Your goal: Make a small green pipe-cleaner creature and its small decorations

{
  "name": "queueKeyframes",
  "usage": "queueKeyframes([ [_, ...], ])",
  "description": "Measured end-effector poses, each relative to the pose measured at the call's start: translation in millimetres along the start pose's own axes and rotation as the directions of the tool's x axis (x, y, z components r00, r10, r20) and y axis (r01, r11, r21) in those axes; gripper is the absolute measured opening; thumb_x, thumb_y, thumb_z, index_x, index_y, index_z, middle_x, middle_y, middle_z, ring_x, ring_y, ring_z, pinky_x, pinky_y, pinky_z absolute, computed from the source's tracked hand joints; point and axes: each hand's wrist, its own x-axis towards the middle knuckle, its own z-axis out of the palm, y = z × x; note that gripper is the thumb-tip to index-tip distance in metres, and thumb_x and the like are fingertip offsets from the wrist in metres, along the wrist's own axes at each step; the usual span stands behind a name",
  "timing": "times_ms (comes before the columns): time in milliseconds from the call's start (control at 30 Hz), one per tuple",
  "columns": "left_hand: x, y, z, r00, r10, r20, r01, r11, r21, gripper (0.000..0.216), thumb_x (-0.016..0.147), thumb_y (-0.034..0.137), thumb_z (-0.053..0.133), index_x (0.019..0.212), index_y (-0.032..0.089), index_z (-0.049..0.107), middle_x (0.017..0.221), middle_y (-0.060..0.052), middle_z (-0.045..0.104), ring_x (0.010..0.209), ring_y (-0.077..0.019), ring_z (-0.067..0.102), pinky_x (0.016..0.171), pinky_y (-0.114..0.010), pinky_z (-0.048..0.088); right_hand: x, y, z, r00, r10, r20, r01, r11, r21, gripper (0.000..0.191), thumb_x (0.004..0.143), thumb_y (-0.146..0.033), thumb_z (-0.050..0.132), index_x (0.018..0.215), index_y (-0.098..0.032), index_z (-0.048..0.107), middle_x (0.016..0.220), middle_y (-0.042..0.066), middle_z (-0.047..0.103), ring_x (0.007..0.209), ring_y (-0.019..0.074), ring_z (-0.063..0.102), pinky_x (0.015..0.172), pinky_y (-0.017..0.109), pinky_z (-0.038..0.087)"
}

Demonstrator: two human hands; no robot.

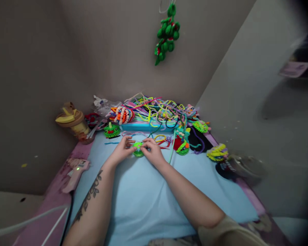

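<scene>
Between my two hands is a small bright green fuzzy pipe-cleaner piece (138, 153), round, with a little pale pink or purple on top. My left hand (123, 149) grips its left side with thumb and fingers. On the other side my right hand (153, 153) pinches its upper right edge, fingertips close together. Loose pipe cleaners (160, 138) in yellow, red and purple lie just beyond the hands. A green pipe-cleaner figure (112, 130) with eyes and a horn sits behind my left hand. Right of my right hand is a red and green pipe-cleaner figure (181, 145).
A blue tray (143, 127) heaped with pipe cleaners stands at the back of the blue cloth (143, 194). A pink glue gun (75, 174) with a lit green light lies left. A lidded tumbler (78, 124) stands back left; a clear jar (246, 167) sits right.
</scene>
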Motion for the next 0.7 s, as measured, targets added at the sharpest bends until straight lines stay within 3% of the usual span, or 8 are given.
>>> queueKeyframes([
  [267, 2.7, 5.9, 1.6, 0.998, 0.057, -0.017, -0.057, 0.998, 0.02, 0.063, 0.062, 0.035, 0.073, 0.114, 0.021, 0.039, 0.11, -0.009, 0.055, 0.105, -0.0248, 0.056, 0.087, -0.044, 0.048, 0.9, -15.9, -8.1, 1.0, -0.01, -0.009, 0.01, 0.999, -0.035, 0.012, 0.075, -0.017, 0.062, 0.085, -0.021, 0.069, 0.114, 0.009, 0.057, 0.109, 0.0199, 0.056, 0.093, 0.034, 0.045],
  [367, 5.1, 5.8, 1.8, 0.997, 0.068, -0.022, -0.067, 0.997, 0.028, 0.064, 0.061, 0.039, 0.072, 0.114, 0.022, 0.04, 0.113, -0.011, 0.056, 0.113, -0.0272, 0.053, 0.09, -0.044, 0.047, -16.4, -51.6, -38.2, 0.997, -0.058, -0.042, 0.058, 0.998, -0.002, 0.017, 0.078, -0.019, 0.061, 0.093, -0.021, 0.068, 0.116, 0.01, 0.058, 0.108, 0.0194, 0.057, 0.09, 0.034, 0.048],
  [500, 10.5, 4.0, 1.1, 0.997, 0.068, -0.042, -0.067, 0.997, 0.03, 0.065, 0.058, 0.041, 0.073, 0.112, 0.022, 0.041, 0.116, -0.012, 0.055, 0.116, -0.031, 0.051, 0.094, -0.05, 0.043, -64.1, -129.9, -111.7, 0.95, -0.259, -0.175, 0.252, 0.966, -0.061, 0.011, 0.083, -0.022, 0.058, 0.086, -0.024, 0.068, 0.098, 0.005, 0.066, 0.095, 0.0185, 0.063, 0.086, 0.036, 0.05],
  [533, 12.2, 2.9, 0.6, 0.997, 0.062, -0.053, -0.06, 0.998, 0.032, 0.066, 0.056, 0.041, 0.074, 0.111, 0.022, 0.042, 0.116, -0.012, 0.056, 0.116, -0.0314, 0.051, 0.095, -0.05, 0.043, -77.8, -153.4, -134.7, 0.917, -0.315, -0.244, 0.296, 0.949, -0.113, 0.012, 0.085, -0.023, 0.057, 0.087, -0.025, 0.068, 0.095, 0.005, 0.067, 0.093, 0.019, 0.063, 0.083, 0.037, 0.051],
  [567, 14.0, 1.4, 0.1, 0.995, 0.069, -0.066, -0.067, 0.997, 0.031, 0.067, 0.054, 0.041, 0.075, 0.109, 0.022, 0.043, 0.115, -0.012, 0.057, 0.117, -0.032, 0.051, 0.096, -0.05, 0.042, -90.8, -177.9, -158.8, 0.85, -0.375, -0.369, 0.329, 0.927, -0.182, 0.013, 0.086, -0.023, 0.056, 0.088, -0.026, 0.068, 0.091, 0.005, 0.067, 0.09, 0.0195, 0.064, 0.08, 0.038, 0.052],
  [633, 17.1, -2.1, -0.8, 0.992, 0.106, -0.068, -0.103, 0.994, 0.039, 0.068, 0.054, 0.041, 0.075, 0.111, 0.021, 0.043, 0.117, -0.012, 0.057, 0.118, -0.0316, 0.05, 0.098, -0.048, 0.041, -112.7, -227.7, -209.2, 0.584, -0.481, -0.654, 0.371, 0.875, -0.312, 0.016, 0.088, -0.027, 0.052, 0.092, -0.024, 0.068, 0.09, 0.007, 0.068, 0.083, 0.0197, 0.066, 0.07, 0.039, 0.053],
  [667, 18.3, -3.6, -1.1, 0.99, 0.119, -0.071, -0.116, 0.992, 0.043, 0.068, 0.055, 0.041, 0.074, 0.112, 0.021, 0.043, 0.118, -0.012, 0.056, 0.119, -0.0313, 0.05, 0.098, -0.047, 0.041, -120.8, -251.6, -235.1, 0.453, -0.507, -0.733, 0.38, 0.854, -0.356, 0.024, 0.09, -0.029, 0.045, 0.095, -0.023, 0.068, 0.091, 0.009, 0.069, 0.077, 0.0189, 0.067, 0.062, 0.037, 0.051],
  [700, 18.8, -4.7, -1.3, 0.989, 0.13, -0.068, -0.127, 0.991, 0.047, 0.069, 0.055, 0.041, 0.074, 0.113, 0.022, 0.043, 0.119, -0.012, 0.056, 0.12, -0.0314, 0.049, 0.098, -0.047, 0.041, -126.8, -273.8, -261.1, 0.461, -0.473, -0.751, 0.299, 0.88, -0.37, 0.036, 0.093, -0.033, 0.036, 0.091, -0.021, 0.07, 0.094, 0.011, 0.07, 0.076, 0.0188, 0.068, 0.057, 0.036, 0.049],
])
